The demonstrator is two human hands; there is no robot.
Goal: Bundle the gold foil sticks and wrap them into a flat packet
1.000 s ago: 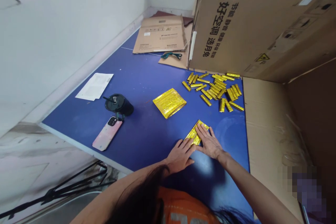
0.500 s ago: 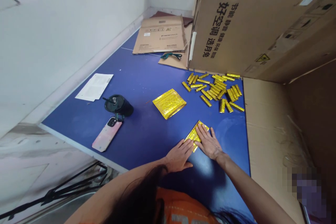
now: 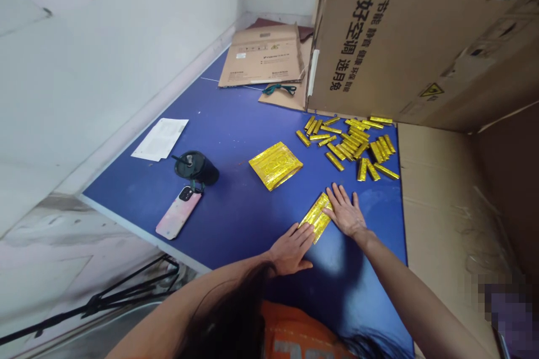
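A strip of shiny gold foil paper point(image 3: 316, 219) lies slanted on the blue table in front of me. My left hand point(image 3: 293, 247) rests flat on its near left end, fingers stretched out. Beside its far right edge is my right hand point(image 3: 346, 210), palm down with spread fingers, the thumb touching the strip. Farther off sits a wider flat stack of gold foil point(image 3: 275, 165). Several small gold foil bundles point(image 3: 349, 146) are scattered toward the back right.
On the left are a dark tumbler with a straw point(image 3: 197, 168), a pink phone point(image 3: 179, 213) and white paper point(image 3: 160, 139). Flattened cardboard point(image 3: 261, 61) and a green cord point(image 3: 279, 90) lie at the back. Tall cardboard point(image 3: 396, 56) walls off the right rear.
My right hand has slid right, from on top of the foil strip to its edge. My left hand stays on the strip. The whole view has shifted slightly.
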